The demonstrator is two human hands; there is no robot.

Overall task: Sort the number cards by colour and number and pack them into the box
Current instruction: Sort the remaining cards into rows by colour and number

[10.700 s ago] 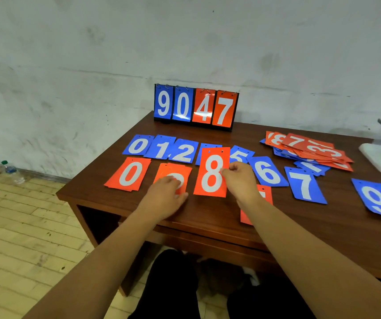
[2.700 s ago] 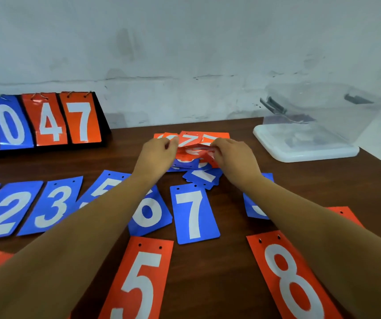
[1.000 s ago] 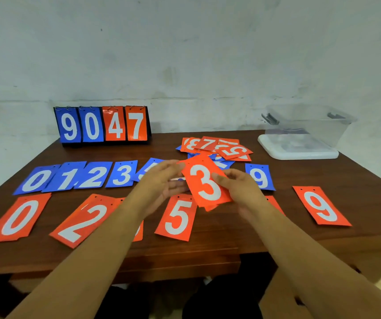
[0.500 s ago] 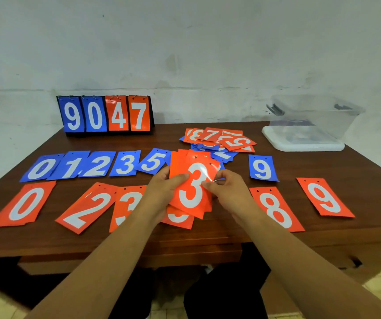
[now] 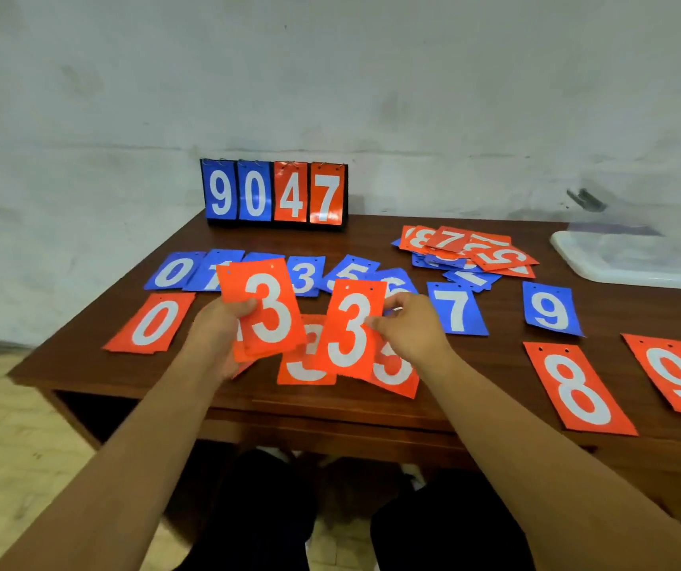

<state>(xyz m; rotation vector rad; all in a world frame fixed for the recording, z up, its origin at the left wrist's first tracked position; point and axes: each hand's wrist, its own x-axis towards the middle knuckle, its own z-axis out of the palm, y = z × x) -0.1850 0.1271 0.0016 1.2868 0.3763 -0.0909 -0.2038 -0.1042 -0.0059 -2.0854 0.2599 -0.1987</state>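
The left hand [image 5: 217, 329] gripped an orange 3 card [image 5: 266, 311] by its left edge, fingers curled. The right hand [image 5: 411, 329] pinched a second orange 3 [image 5: 351, 331]. The 2 were held apart and face up, probably to check the match before stacking. More orange cards [image 5: 306, 366] lay beneath on the bench [image 5: 372, 245]. The unsorted heap [image 5: 468, 253] and the clear box [image 5: 635, 261] sat in the upper right of the frame.

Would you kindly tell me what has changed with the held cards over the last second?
The bunch both hands shared is now split: the left hand grips a stack of orange 3s, drawn leftward; the right hand pinches a single orange 3, pulled rightward. The loose pile and scoreboard stayed put.
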